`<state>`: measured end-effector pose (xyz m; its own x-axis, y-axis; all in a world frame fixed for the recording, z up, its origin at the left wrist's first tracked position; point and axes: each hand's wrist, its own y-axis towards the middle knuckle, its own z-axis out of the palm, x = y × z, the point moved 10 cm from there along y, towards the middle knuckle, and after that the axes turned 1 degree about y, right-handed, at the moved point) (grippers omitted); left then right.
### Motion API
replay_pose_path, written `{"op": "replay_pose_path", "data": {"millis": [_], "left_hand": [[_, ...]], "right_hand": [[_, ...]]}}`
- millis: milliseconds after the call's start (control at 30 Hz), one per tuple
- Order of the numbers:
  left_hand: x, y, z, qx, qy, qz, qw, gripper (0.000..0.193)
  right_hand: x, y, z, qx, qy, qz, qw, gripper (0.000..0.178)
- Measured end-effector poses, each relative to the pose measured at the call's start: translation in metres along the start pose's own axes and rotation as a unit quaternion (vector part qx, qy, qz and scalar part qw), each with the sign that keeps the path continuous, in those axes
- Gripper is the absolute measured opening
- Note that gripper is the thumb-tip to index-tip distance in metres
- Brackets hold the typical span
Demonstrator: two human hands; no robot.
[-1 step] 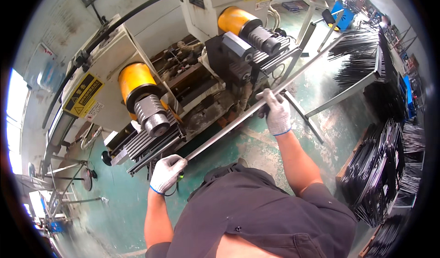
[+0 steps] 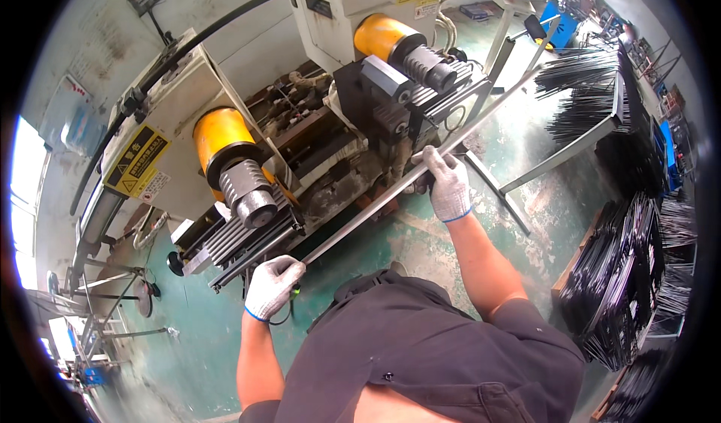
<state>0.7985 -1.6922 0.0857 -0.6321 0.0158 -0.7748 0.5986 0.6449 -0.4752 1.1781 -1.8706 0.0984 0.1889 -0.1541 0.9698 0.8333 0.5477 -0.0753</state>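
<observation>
A long, thin, silvery metal bar (image 2: 360, 222) slants across in front of my body, from near left to far right. Its near end sits in my left hand (image 2: 275, 286), whose gloved thumb and fingers are closed on it. Further along, my right hand (image 2: 451, 188), also in a white knit glove, grips the bar from the near side. Beyond the bar stands a machine with two orange cylinders (image 2: 224, 136), each tipped with a ribbed metal head (image 2: 249, 190). Below the left head, close to my left hand, are parallel metal rails (image 2: 248, 243).
Stacks of thin dark rods (image 2: 616, 280) stand along the right side. More rods rest on a metal rack (image 2: 563, 155) at the far right. A black hose (image 2: 225, 25) arches over the machine. Stands with thin legs (image 2: 113, 303) are at the left on the green floor (image 2: 195, 348).
My right hand and the bar have shifted slightly to the left. The bar's far end is a little nearer. My left hand has barely moved and both grips are kept.
</observation>
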Motion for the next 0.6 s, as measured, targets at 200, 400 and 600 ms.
{"op": "replay_pose_path", "data": {"millis": [200,400,600], "left_hand": [[0.004,0.000,-0.022,-0.042,0.016,0.022,0.999,0.026],[0.004,-0.005,-0.052,-0.109,0.036,0.079,0.990,0.024],[0.005,-0.012,-0.079,-0.138,0.074,0.097,0.983,0.024]], "right_hand": [[0.007,0.029,-0.008,-0.015,0.020,0.021,0.999,0.039],[0.003,0.066,-0.016,-0.007,0.017,0.026,0.999,0.044],[0.015,0.115,-0.075,-0.141,0.152,-0.058,0.977,0.028]]}}
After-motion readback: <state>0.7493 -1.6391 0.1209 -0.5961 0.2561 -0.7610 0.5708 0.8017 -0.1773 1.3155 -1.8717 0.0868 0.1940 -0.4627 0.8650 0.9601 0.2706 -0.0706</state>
